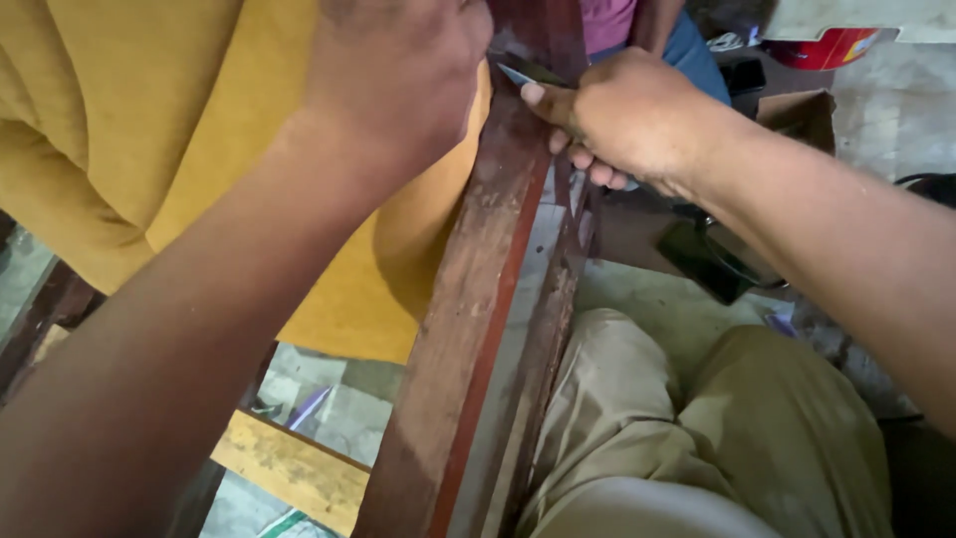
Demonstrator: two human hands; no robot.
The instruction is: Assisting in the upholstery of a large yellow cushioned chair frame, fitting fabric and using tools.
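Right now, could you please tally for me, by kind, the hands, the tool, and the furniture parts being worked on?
Hands: 2, the left hand on the yellow fabric, the right hand gripping the blade
Small blades: 1, blade
Wooden rails: 1, wooden rail
Yellow fabric covers: 1, yellow fabric
Total: 5

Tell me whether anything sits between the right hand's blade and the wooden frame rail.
Nothing visible does. The right hand holds the small blade with its tip right at the wooden frame rail. The left hand presses on the yellow upholstery beside it, not across the blade's path.
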